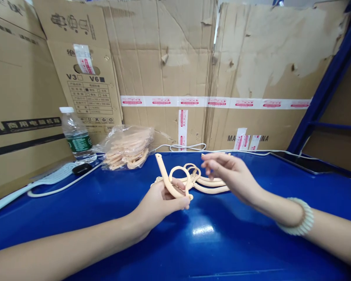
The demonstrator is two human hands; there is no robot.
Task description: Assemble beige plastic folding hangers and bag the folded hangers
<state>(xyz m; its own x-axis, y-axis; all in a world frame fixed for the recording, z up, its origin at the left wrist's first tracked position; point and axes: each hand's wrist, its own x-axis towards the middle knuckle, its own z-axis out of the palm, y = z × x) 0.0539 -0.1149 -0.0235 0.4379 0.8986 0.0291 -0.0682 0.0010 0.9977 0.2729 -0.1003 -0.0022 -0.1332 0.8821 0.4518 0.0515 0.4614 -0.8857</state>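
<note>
My left hand is closed around a beige plastic folding hanger, raised a little above the blue table. One curved arm of it points up and to the left, with a small hole at its tip, and a round hook stands beside it. Just behind lie more beige hangers, overlapping on the tabletop. Over their right end hovers my right hand, fingers loosely bent and apart, with nothing visible in it. Part of the pile is hidden behind both hands.
A clear plastic bag full of beige pieces lies at the back left, near a water bottle. A white keyboard and a black mouse are at the left. White cable runs along cardboard panels; a dark tablet lies back right.
</note>
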